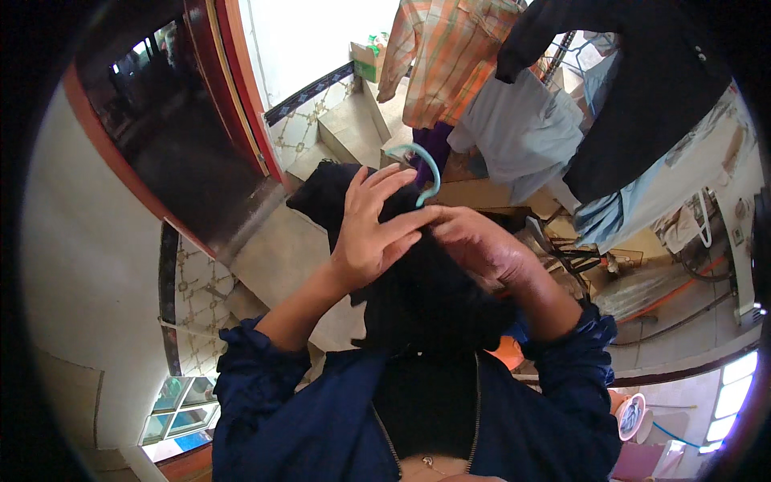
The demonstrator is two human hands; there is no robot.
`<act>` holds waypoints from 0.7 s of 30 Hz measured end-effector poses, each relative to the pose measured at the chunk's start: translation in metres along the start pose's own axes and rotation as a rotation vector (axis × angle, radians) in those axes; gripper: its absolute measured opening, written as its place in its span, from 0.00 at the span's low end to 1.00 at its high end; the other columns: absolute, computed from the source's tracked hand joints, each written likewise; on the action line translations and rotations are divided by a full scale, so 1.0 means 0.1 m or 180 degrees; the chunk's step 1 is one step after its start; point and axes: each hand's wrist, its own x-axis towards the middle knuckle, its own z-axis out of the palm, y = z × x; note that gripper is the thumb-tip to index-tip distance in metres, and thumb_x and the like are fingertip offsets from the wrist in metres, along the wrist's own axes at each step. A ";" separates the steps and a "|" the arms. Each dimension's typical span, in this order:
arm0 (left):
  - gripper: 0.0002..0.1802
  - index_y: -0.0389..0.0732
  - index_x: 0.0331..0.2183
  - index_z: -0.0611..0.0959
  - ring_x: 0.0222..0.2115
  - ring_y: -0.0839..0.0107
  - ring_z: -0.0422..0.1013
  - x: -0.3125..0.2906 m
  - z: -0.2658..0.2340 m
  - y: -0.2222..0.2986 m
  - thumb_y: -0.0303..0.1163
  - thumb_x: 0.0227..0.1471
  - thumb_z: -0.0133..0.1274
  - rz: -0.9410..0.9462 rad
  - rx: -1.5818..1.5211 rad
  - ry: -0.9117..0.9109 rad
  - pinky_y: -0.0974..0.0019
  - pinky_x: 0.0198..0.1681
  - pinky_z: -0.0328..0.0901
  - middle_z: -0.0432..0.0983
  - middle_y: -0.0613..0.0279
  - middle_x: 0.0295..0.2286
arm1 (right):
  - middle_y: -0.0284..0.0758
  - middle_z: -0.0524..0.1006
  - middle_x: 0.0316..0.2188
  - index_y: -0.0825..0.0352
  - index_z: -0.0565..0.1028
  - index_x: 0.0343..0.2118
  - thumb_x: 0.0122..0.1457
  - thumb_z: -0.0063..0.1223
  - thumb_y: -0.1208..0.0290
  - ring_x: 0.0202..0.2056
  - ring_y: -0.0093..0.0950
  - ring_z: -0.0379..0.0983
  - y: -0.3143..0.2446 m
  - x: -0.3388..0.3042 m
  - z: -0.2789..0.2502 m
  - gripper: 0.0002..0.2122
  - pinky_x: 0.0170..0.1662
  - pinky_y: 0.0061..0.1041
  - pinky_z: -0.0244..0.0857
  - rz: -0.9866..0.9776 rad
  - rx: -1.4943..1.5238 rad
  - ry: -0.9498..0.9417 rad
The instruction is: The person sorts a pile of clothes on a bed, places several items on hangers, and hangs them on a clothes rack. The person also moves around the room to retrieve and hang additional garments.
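Note:
A black garment [418,281] hangs in front of my chest on a light blue hanger, whose hook [434,173] rises above the cloth and curves over to the left. My left hand [371,223] lies against the upper part of the garment with its fingers spread apart. At the base of the hook, my right hand [486,247] has its fingers curled in and pinches the cloth near the collar. The fingertips of both hands meet just below the hook. The hanger's shoulders are hidden inside the black cloth.
Ahead to the right hang an orange plaid shirt [450,56], a pale blue-grey shirt [522,128] and black clothing [642,104]. Steps [349,128] rise ahead, with a green box [368,63] on them. A red-framed doorway [247,88] stands at left; a pink basin [630,415] is at lower right.

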 end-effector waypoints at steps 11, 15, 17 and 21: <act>0.19 0.42 0.39 0.75 0.42 0.59 0.64 -0.36 -0.14 -0.50 0.27 0.40 0.55 0.0194 0.0611 0.0913 0.54 0.49 0.54 0.67 0.56 0.40 | 0.44 0.73 0.29 0.69 0.71 0.34 0.48 0.49 0.76 0.33 0.40 0.70 -0.97 0.15 -0.20 0.09 0.38 0.30 0.65 -0.2547 -0.5176 0.0754; 0.23 0.41 0.40 0.73 0.44 0.57 0.61 -1.04 0.26 -0.76 0.33 0.38 0.58 -0.0256 0.0538 0.0710 0.53 0.50 0.53 0.65 0.54 0.41 | 0.44 0.73 0.28 0.68 0.71 0.34 0.51 0.49 0.73 0.32 0.39 0.71 -0.90 0.07 -0.61 0.08 0.37 0.29 0.64 -0.2428 -0.5713 0.1232; 0.29 0.39 0.43 0.70 0.46 0.55 0.58 -1.29 0.38 -0.95 0.34 0.36 0.60 -0.0798 0.0473 0.0433 0.54 0.51 0.51 0.63 0.52 0.44 | 0.43 0.74 0.28 0.67 0.72 0.34 0.52 0.48 0.71 0.32 0.38 0.71 -1.14 0.10 -0.52 0.08 0.36 0.28 0.64 -0.2012 -0.5735 0.0984; 0.42 0.35 0.49 0.61 0.50 0.58 0.56 -1.32 0.60 -1.08 0.35 0.34 0.63 -0.1787 -0.1072 0.0426 0.60 0.51 0.52 0.60 0.51 0.48 | 0.40 0.75 0.32 0.70 0.71 0.40 0.53 0.50 0.69 0.35 0.22 0.69 -1.58 -0.21 -0.51 0.13 0.41 0.21 0.61 -0.1952 -0.5711 0.1732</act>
